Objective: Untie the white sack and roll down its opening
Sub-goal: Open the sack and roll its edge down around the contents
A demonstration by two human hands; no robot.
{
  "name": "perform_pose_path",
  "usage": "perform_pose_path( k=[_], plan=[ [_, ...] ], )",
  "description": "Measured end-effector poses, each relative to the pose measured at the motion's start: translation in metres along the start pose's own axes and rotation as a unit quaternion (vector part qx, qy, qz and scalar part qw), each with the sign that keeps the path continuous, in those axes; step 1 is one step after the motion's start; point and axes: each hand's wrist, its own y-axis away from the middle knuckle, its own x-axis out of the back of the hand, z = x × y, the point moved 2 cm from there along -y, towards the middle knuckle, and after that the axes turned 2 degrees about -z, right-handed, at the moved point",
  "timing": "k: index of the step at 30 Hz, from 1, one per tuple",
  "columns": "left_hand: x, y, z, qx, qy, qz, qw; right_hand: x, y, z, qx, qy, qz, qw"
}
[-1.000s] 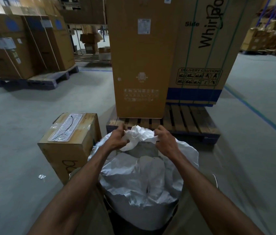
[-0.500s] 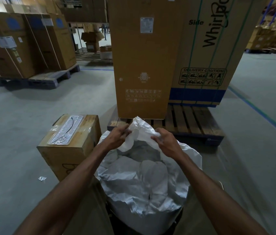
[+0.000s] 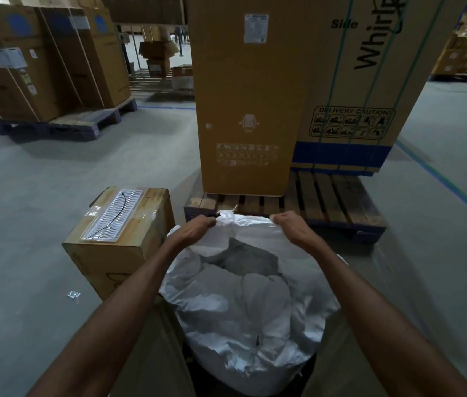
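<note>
The white sack point(image 3: 252, 305) stands on the floor right in front of me, full and crumpled. Its far top edge is stretched wide between my two hands. My left hand point(image 3: 195, 229) is closed on the left part of that edge. My right hand point(image 3: 292, 226) is closed on the right part, about a forearm's length away. A dark grey inner fold shows just below the stretched edge. No tie or string is visible on the mouth.
A small cardboard box point(image 3: 120, 239) with a white ribbed plastic piece on top stands left of the sack. Behind the sack is a wooden pallet point(image 3: 326, 202) bearing two tall cartons point(image 3: 249, 96). More cartons on a pallet point(image 3: 46, 61) stand at far left.
My hands have moved apart. The bunched top of the sack, gathered between them a second ago, is now pulled open into a wide flat edge.
</note>
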Motion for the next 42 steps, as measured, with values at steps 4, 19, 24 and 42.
perform_pose_path(
  k=[4,19,24,42],
  plan=[
    [-0.009,-0.007,-0.01,0.042,0.026,0.028,0.998,-0.022,0.009,-0.01,0.124,0.174,0.055,0.975],
    [0.0,0.001,-0.008,-0.045,0.038,-0.044,0.997,-0.054,-0.007,-0.031,0.239,0.275,0.088,0.927],
    [-0.001,-0.006,-0.013,-0.174,-0.226,0.141,0.948,-0.053,-0.006,-0.031,0.186,0.152,0.049,0.969],
    [-0.034,-0.035,0.007,-0.142,-0.074,0.035,0.986,-0.033,-0.001,-0.011,0.179,0.214,0.004,0.96]
  ],
)
